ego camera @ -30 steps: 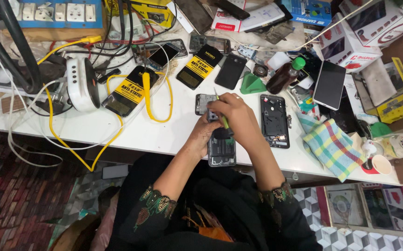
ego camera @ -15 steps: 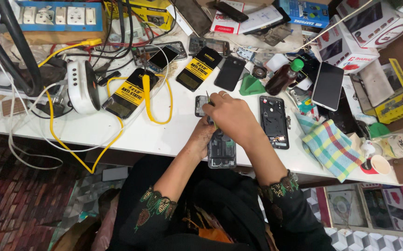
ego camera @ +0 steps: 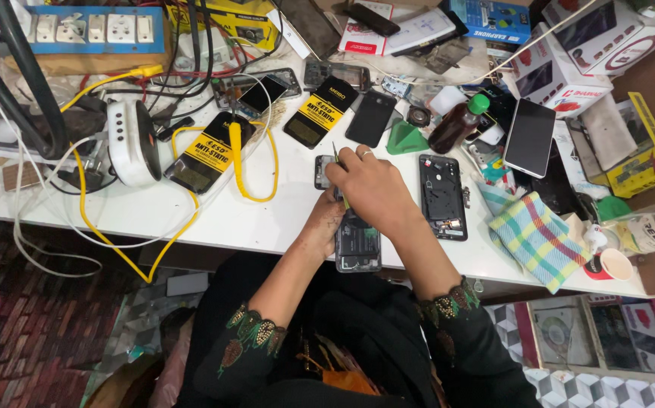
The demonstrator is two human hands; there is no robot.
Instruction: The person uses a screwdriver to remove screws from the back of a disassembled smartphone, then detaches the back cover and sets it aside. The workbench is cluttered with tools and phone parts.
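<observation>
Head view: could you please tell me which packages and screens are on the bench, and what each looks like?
Two black pouches with yellow labels, flat, bench centre-left.
Blue carton, flat, top edge.
White and red box, upper right.
Yellow box, open, far right.
Grey phone screen, face up, beside it.

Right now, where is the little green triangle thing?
In the head view, the green triangle sits on the white table just beyond the right hand, between a black phone and a brown bottle.

table [ego camera: 191,219]: smooth white | cloth [ego camera: 535,238]: checked woven | phone [ego camera: 530,138]: glossy glass
</observation>
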